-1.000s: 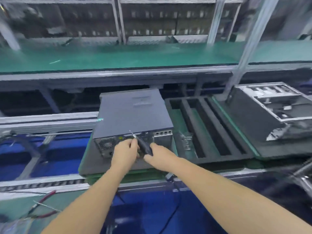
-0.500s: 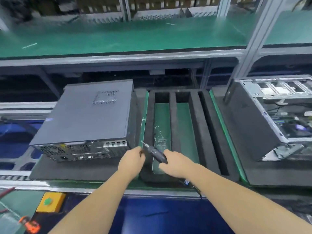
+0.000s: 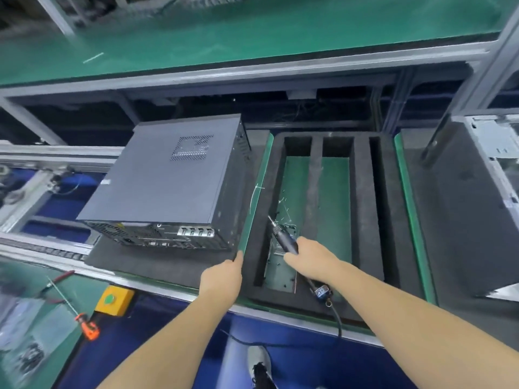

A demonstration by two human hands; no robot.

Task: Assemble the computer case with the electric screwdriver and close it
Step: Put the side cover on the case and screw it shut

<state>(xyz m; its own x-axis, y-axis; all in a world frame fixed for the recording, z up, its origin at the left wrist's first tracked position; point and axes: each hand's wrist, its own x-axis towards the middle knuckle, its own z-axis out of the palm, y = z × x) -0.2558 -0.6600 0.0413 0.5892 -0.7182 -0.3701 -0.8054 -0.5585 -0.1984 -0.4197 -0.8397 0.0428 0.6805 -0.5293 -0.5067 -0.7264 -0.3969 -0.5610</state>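
A closed grey computer case [image 3: 168, 181] lies on a black foam pad [image 3: 157, 265] at centre left, its rear ports facing me. My right hand [image 3: 311, 259] grips a black electric screwdriver [image 3: 282, 237], tip pointing up-left, above a black foam tray [image 3: 365, 209] with slots. The screwdriver's cable [image 3: 335, 313] hangs over the bench edge. My left hand [image 3: 223, 276] touches the near right corner of the pad's green edge; how its fingers lie is unclear. An open case [image 3: 494, 153] leans at the far right.
A yellow box with a green button [image 3: 113, 299] sits on the bench front at left. An orange-handled tool [image 3: 87, 327] and red wires lie on the green mat at lower left. A green shelf [image 3: 252, 32] runs above. Small screws lie in the tray [image 3: 283, 203].
My hands have left the case's rear; the closed case now lies to my left. My right hand with the screwdriver hangs over the foam tray, and my left hand has dropped to the pad's corner.
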